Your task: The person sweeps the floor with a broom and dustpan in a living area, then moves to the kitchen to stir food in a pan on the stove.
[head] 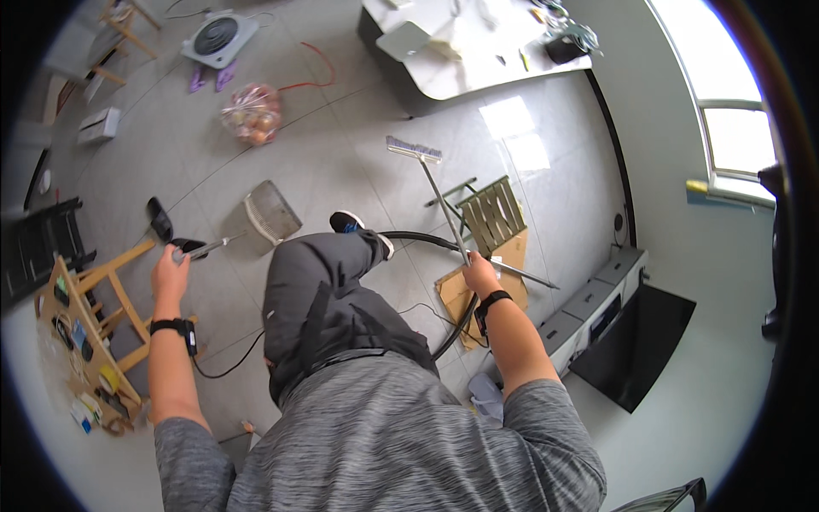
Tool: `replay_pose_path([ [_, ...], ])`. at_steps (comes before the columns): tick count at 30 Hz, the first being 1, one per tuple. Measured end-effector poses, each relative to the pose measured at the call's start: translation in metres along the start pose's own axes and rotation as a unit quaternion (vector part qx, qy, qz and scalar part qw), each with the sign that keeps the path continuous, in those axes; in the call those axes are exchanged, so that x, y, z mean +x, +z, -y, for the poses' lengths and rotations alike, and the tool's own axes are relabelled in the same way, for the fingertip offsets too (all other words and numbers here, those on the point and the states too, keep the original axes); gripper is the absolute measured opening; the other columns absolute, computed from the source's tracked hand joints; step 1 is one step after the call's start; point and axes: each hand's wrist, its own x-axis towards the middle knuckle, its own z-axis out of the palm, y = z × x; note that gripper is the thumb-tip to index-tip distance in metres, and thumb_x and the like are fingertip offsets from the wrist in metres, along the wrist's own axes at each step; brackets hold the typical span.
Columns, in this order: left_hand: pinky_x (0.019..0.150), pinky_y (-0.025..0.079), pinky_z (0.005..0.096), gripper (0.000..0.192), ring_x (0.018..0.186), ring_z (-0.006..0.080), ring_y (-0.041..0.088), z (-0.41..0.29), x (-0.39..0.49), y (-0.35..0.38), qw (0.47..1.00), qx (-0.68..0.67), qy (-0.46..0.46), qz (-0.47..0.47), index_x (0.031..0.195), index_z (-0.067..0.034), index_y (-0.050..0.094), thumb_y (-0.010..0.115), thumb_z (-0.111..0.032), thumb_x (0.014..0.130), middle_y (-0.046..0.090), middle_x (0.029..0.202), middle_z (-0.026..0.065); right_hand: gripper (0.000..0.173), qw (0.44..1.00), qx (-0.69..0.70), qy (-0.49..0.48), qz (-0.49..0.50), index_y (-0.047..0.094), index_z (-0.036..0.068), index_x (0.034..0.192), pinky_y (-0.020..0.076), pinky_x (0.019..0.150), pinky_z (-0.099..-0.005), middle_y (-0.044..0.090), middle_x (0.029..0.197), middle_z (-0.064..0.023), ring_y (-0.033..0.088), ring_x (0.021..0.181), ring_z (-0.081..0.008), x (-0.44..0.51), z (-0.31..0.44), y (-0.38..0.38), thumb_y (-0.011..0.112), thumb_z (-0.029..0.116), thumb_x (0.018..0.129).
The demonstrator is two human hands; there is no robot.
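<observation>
My left hand (171, 272) grips the grey handle of a long-handled dustpan (273, 214), whose pan is on or just above the tiled floor left of my knee. In my right hand (481, 272) is the metal pole of a broom (414, 150); its bristled head points away from me, before the white-topped table. Just right of the pole stands a folding stool with a slatted seat (492, 214). Flattened cardboard (457, 291) lies under and beside it. A black hose (416, 237) passes behind my leg, and a metal tube (528, 275) sticks out near my right hand.
Ahead are a white-topped table (461, 70), a bag of round produce (254, 115), a red strap (329, 70) and an electric hotplate (217, 38). Black slippers (160, 221) lie left. A cluttered wooden table (96, 345) is at left, a grey TV cabinet (588, 301) at right. A cable (230, 368) crosses the floor.
</observation>
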Motion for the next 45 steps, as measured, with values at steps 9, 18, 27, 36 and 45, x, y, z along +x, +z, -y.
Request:
replay_pose_path([
  [9, 0.074, 0.047, 0.0391, 0.028, 0.090, 0.0353, 0.060, 0.001, 0.006, 0.003, 0.999, -0.033, -0.002, -0.004, 0.100, -0.006, 0.055, 0.064, -0.025, 0.082, 0.065, 0.094, 0.0153, 0.032, 0.988, -0.126, 0.077, -0.038, 0.053, 0.013, 0.114, 0.0491, 0.077, -0.0451, 0.066, 0.093, -0.0176, 0.062, 0.091, -0.0354, 0.082, -0.066, -0.042, 0.047, 0.011, 0.083],
  [18, 0.071, 0.045, 0.0360, 0.023, 0.079, 0.0313, 0.058, -0.009, 0.018, 0.007, 0.999, -0.035, 0.015, -0.009, 0.094, -0.003, 0.052, 0.063, -0.020, 0.084, 0.060, 0.086, 0.0137, 0.021, 0.933, -0.235, 0.270, -0.021, 0.059, 0.017, 0.104, 0.0371, 0.087, -0.0433, 0.068, 0.100, -0.0059, 0.064, 0.095, -0.0228, 0.116, -0.103, -0.011, 0.044, 0.021, 0.090],
  [27, 0.073, 0.044, 0.0338, 0.024, 0.078, 0.0240, 0.054, 0.006, 0.018, 0.006, 0.999, -0.038, 0.018, 0.015, 0.094, -0.002, 0.050, 0.062, -0.021, 0.086, 0.058, 0.086, 0.0119, 0.018, 0.922, -0.310, 0.198, -0.122, 0.058, 0.019, 0.103, 0.0356, 0.085, -0.0437, 0.061, 0.100, -0.0027, 0.057, 0.101, -0.0213, 0.116, -0.126, 0.008, 0.051, 0.020, 0.086],
  [36, 0.074, 0.045, 0.0339, 0.024, 0.079, 0.0233, 0.056, -0.002, 0.012, 0.003, 0.999, -0.021, 0.014, 0.023, 0.093, -0.002, 0.050, 0.062, -0.022, 0.086, 0.059, 0.087, 0.0113, 0.025, 0.915, -0.345, 0.106, -0.179, 0.055, 0.018, 0.107, 0.0340, 0.089, -0.0428, 0.052, 0.108, -0.0042, 0.047, 0.108, -0.0221, 0.113, -0.117, 0.034, 0.051, 0.016, 0.083],
  [45, 0.076, 0.043, 0.0328, 0.027, 0.081, 0.0209, 0.053, 0.022, 0.020, 0.009, 0.999, -0.033, 0.015, 0.029, 0.094, -0.001, 0.052, 0.062, -0.024, 0.087, 0.057, 0.087, 0.0096, 0.015, 0.878, -0.401, -0.256, -0.057, 0.065, 0.014, 0.083, 0.0336, 0.090, -0.0354, 0.059, 0.087, 0.0002, 0.046, 0.101, -0.0210, 0.088, -0.085, 0.080, 0.054, 0.020, 0.076],
])
